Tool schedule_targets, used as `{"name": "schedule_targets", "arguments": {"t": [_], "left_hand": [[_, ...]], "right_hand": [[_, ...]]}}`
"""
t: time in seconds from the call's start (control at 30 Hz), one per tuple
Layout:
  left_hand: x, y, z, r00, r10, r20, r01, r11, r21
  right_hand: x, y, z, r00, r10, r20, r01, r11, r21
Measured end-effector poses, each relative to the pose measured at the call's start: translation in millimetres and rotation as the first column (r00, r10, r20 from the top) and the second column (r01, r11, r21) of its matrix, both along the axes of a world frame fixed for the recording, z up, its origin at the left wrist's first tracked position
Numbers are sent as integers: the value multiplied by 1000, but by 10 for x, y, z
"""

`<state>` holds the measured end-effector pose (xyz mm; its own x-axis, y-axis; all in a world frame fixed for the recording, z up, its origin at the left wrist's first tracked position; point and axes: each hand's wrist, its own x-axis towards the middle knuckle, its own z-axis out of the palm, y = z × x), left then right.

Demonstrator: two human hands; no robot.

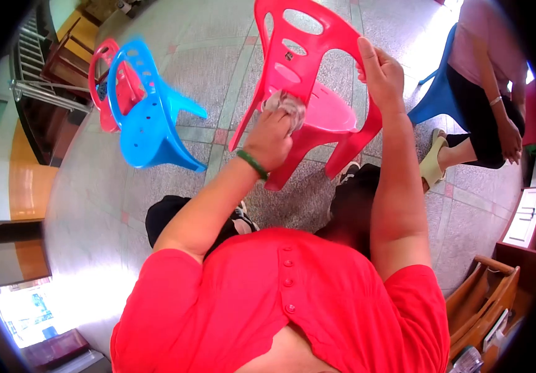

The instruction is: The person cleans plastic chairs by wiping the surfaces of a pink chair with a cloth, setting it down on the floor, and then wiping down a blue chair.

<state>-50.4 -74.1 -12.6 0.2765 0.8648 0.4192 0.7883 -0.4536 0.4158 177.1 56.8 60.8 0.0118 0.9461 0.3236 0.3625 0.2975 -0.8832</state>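
Note:
A red plastic chair (pixel 333 115) with oval cut-outs in its backrest is in front of me, tilted in view. My left hand (pixel 270 140), with a green bangle at the wrist, is closed around a crumpled pale patterned cloth (pixel 288 107). The cloth presses against the lower part of the backrest. My right hand (pixel 383 73) grips the chair's right upper edge, the thumb up along it and the fingers partly hidden behind.
On the left stand a blue plastic chair (pixel 150 127) and another red chair (pixel 125 74). At the right a seated person (pixel 488 81) in a pink top occupies a blue chair (pixel 435 93). A wooden chair (pixel 482 304) is at lower right. The floor (pixel 218 68) is speckled tile.

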Motion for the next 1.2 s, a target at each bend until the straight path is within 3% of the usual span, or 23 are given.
{"name": "schedule_targets", "arguments": {"t": [0.07,0.13,0.17,0.2,0.27,0.4,0.43,0.47,0.5,0.57,0.67,0.7,0.77,0.83,0.93,1.0,1.13,1.2], "left_hand": [[-159,-17,75,988,-110,-108,104,993,-64],[-244,-27,199,940,16,341,157,866,-474],[-277,32,288,789,13,614,344,819,-460],[-198,85,470,785,10,619,353,814,-461],[-35,230,871,585,183,790,292,861,-416],[352,494,813,632,135,763,213,916,-339],[367,518,544,895,35,445,-14,999,-50],[392,551,326,996,78,39,-86,943,320],[453,435,206,985,48,166,-85,971,223],[327,231,-132,986,15,168,-35,992,119],[-36,-96,-635,988,75,134,-47,979,-200],[-152,-167,-762,987,96,130,-54,955,-291],[-325,-261,-825,995,93,-43,-100,782,-615],[-307,-436,-802,993,113,44,-70,827,-557],[-214,-562,-557,969,240,-48,-206,691,-693],[-302,-583,-623,978,186,91,-81,749,-658],[-227,-526,-288,950,203,236,-46,842,-537],[-126,-487,-56,953,124,277,-19,936,-351]], "right_hand": [[-19,-29,28,1000,-22,2,22,999,-35],[-30,-21,9,996,-20,84,18,999,27],[-32,-25,11,997,-21,78,19,999,26],[-30,-51,22,996,-27,85,25,999,22],[-56,-72,63,998,-23,56,23,1000,0],[-63,-66,17,996,-41,73,34,996,86],[-43,-67,49,999,-24,47,22,999,43],[-15,-54,61,1000,-13,19,13,1000,2],[18,-25,36,999,-28,20,28,1000,-5],[51,46,5,996,-33,77,36,999,-37],[1,71,-29,992,-98,77,95,995,42],[-21,48,-10,992,-96,75,94,995,32],[-48,-39,86,988,-79,130,79,997,5],[-65,-80,93,989,-79,121,73,996,60],[-39,-134,109,988,-82,132,70,993,95],[-99,-111,114,988,-87,130,65,985,162],[-98,-133,121,990,-82,115,73,994,81],[-96,-128,93,984,-70,164,52,992,111]]}}
